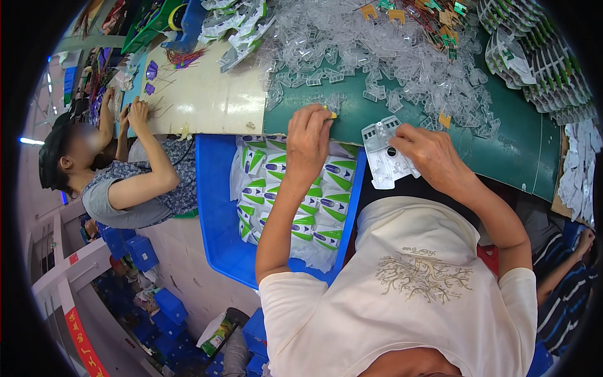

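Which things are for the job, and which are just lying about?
Job: white shell, in the right hand; yellow bit, in the left hand; probably clear parts and the blue bin.

Probably just lying about: yellow ring, green packet, blue boxes.

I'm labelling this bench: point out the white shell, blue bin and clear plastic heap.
White shell (379, 159): head view, face beside its hole.
Blue bin (217, 217): head view, left wall.
Clear plastic heap (377, 55): head view, middle.

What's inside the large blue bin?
The blue bin holds white-and-green plastic pieces, with pale sheeting beside them. The left forearm covers part of the contents; anything beneath the top layer is hidden.
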Demonstrator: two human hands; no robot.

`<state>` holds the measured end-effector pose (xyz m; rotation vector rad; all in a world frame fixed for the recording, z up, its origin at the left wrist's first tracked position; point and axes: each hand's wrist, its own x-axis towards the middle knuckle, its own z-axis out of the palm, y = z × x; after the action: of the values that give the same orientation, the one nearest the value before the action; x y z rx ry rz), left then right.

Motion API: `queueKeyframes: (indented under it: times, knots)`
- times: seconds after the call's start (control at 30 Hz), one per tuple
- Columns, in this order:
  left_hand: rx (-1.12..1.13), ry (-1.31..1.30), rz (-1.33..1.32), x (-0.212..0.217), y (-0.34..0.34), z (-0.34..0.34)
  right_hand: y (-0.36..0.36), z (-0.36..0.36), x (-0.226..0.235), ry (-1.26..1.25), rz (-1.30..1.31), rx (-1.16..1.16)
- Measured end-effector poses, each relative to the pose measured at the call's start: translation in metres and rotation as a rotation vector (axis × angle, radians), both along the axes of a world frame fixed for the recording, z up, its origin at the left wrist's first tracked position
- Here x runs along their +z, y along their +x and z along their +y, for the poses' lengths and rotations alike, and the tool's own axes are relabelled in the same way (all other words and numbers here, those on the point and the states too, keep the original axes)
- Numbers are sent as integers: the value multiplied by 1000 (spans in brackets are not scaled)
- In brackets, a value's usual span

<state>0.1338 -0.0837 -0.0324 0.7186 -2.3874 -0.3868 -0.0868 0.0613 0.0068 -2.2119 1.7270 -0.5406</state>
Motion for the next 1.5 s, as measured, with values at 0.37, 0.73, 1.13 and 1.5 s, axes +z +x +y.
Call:
queueKeyframes:
  times: [0.37, 0.73, 1.13, 1.5]
  knots:
    - [-283, 18, 51, 8, -19, 50, -4, -5, -8, -111, -42, 54]
    - [-268, -5, -59, 7, -34, 54, -6, -4, -16, -72, -170, -53]
    - [-167, 284, 274, -13, -41, 65, -12, 11, 14, 137, -188, -108]
    - [-337, 299, 29, 5, -42, 52, -25, 19, 39, 399, -836, -136]
